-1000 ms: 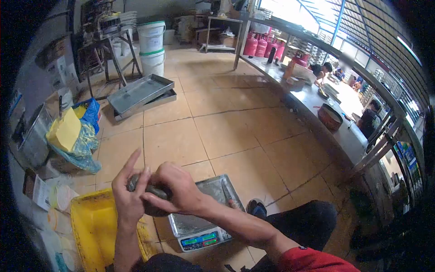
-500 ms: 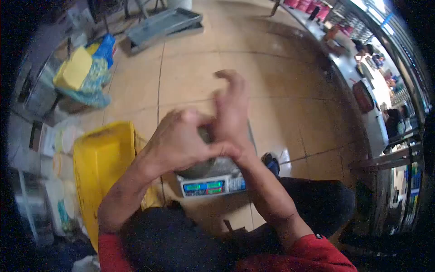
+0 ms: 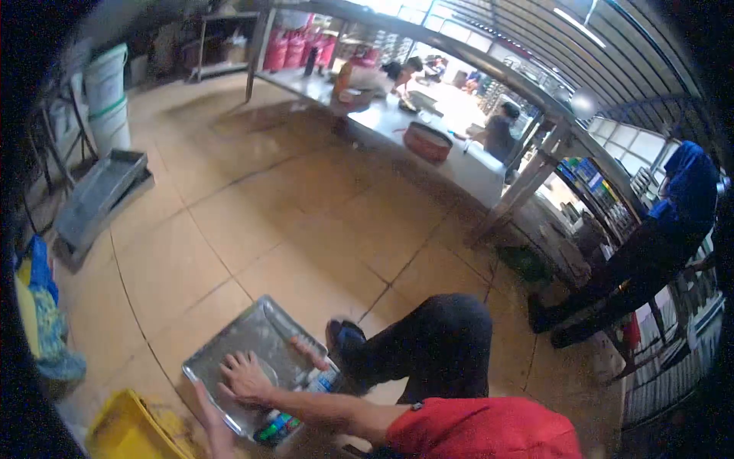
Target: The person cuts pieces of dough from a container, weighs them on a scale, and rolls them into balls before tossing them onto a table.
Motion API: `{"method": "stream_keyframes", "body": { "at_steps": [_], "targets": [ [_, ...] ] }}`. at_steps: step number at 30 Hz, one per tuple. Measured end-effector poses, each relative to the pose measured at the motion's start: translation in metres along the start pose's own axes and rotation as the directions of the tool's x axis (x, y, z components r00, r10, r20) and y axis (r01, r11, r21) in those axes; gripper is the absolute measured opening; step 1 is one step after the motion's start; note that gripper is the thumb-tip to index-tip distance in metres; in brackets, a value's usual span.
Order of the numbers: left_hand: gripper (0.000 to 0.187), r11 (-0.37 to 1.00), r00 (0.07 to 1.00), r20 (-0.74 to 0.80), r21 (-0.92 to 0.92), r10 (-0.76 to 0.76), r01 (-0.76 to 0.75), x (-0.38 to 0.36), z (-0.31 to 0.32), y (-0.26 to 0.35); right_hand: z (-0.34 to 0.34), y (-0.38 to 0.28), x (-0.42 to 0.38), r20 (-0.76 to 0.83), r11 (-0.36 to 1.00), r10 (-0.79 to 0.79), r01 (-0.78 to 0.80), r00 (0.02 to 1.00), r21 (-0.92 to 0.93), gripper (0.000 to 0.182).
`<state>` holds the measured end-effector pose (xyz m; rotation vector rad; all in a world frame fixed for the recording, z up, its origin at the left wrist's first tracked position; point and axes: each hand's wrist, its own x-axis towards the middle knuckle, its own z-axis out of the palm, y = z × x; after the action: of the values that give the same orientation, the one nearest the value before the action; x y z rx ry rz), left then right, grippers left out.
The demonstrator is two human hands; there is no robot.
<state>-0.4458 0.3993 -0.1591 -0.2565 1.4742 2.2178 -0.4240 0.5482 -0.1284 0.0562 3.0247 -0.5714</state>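
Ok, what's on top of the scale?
A knife lies along one side of its tray; the right hand covers part, so anything under that hand can't be seen.

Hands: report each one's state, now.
Left hand: blurred, seen edge-on; grip cannot be told.
Right hand: open, spread over the scale's tray.
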Motion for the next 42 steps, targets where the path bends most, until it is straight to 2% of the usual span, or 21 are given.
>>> {"method": "stream_keyframes", "body": {
  "at_steps": [1,2,4,5,7,8,13,16,19,23,24,27,28,30,31,32,34,36,38,40,42],
  "targets": [
    [0.069,0.992,0.995,0.005,-0.077,-0.097,0.098,-0.002,0.017,-0.004,-0.003,0.001,0.007,0.018,1.0,0.012,-0.012,1.0,-0.005,0.055],
    [0.076,0.86,0.867,0.006,-0.122,-0.498,0.495,0.013,-0.013,-0.026,-0.003,0.002,0.007,0.045,0.999,0.033,-0.033,0.998,-0.005,0.055],
    [0.078,0.847,0.889,0.211,-0.277,-0.407,0.453,0.008,0.004,-0.033,0.005,0.012,0.022,0.122,0.999,0.024,-0.028,0.992,0.033,0.063],
    [0.08,0.821,0.888,0.308,-0.361,-0.342,0.442,0.012,0.011,-0.036,-0.003,0.018,0.03,0.141,0.984,0.097,-0.116,0.985,0.135,0.066],
    [0.076,0.837,0.905,0.264,-0.359,-0.332,0.412,0.024,0.009,-0.054,-0.017,0.033,0.037,0.213,0.9,0.224,-0.286,0.951,0.33,0.07],
    [0.074,0.844,0.913,0.242,-0.357,-0.329,0.399,0.029,0.009,-0.062,0.002,0.049,0.042,0.222,0.945,0.228,-0.27,0.948,0.185,0.077],
    [0.073,0.894,0.94,0.096,-0.292,-0.326,0.34,0.029,0.032,-0.059,-0.03,0.053,0.017,0.587,0.88,0.013,-0.288,0.809,0.377,0.079],
    [0.072,0.911,0.941,0.063,-0.236,-0.333,0.338,0.027,0.05,-0.043,0.043,0.06,0.017,0.292,0.867,0.04,-0.179,0.956,0.465,0.074],
    [0.072,0.93,0.944,0.047,-0.163,-0.326,0.329,0.024,0.065,-0.028,-0.029,0.029,-0.029,0.455,0.552,0.241,-0.507,0.857,0.662,0.115],
    [0.072,0.944,0.945,0.049,-0.053,-0.323,0.326,0.02,0.088,-0.005,-0.124,0.017,-0.081,0.597,0.437,0.119,-0.582,0.793,0.686,0.121],
    [0.071,0.948,0.947,0.053,-0.016,-0.317,0.318,0.019,0.096,0.003,-0.124,0.02,-0.086,0.553,0.417,0.108,-0.543,0.826,0.729,0.117],
    [0.071,0.959,0.96,0.08,0.12,-0.268,0.257,0.017,0.121,0.041,-0.081,0.047,-0.072,0.418,0.248,0.23,-0.468,0.879,0.848,0.102],
    [0.071,0.961,0.966,0.089,0.162,-0.242,0.226,0.015,0.127,0.056,-0.115,0.045,-0.088,0.138,-0.069,-0.009,-0.139,0.99,0.988,0.062],
    [0.071,0.96,0.98,0.104,0.243,-0.168,0.139,0.012,0.132,0.092,-0.102,0.089,-0.052,-0.137,0.287,0.024,0.124,0.99,0.95,0.051],
    [0.071,0.959,0.987,0.106,0.269,-0.12,0.088,0.009,0.133,0.111,-0.095,0.112,-0.033,-0.272,0.455,0.021,0.233,0.962,0.859,0.046],
    [0.07,0.955,0.991,0.114,0.293,-0.076,0.039,0.006,0.133,0.13,-0.133,0.136,-0.015,-0.353,0.503,0.123,0.248,0.928,0.828,0.046],
    [0.066,0.952,0.991,0.136,0.301,0.014,-0.055,-0.001,0.126,0.161,-0.286,0.177,0.022,-0.547,0.387,0.37,0.411,0.751,0.825,0.047],
    [0.061,0.949,0.988,0.151,0.302,0.042,-0.087,-0.014,0.119,0.18,-0.44,0.193,0.03,-0.753,0.341,0.496,0.701,0.432,0.626,0.047],
    [0.056,0.951,0.989,0.15,0.305,0.003,-0.049,-0.032,0.107,0.191,-0.556,0.187,0.009,-0.839,0.344,0.536,0.882,0.097,0.322,0.049],
    [0.058,0.96,0.995,0.089,0.28,-0.052,0.025,-0.026,0.079,0.176,-0.61,0.178,-0.015,-0.837,0.381,0.528,0.921,-0.145,0.08,0.051],
    [0.059,0.964,0.995,0.046,0.255,-0.093,0.078,-0.026,0.067,0.16,-0.61,0.174,-0.027,-0.854,0.412,0.487,0.91,-0.185,0.037,0.053]
  ]
}}
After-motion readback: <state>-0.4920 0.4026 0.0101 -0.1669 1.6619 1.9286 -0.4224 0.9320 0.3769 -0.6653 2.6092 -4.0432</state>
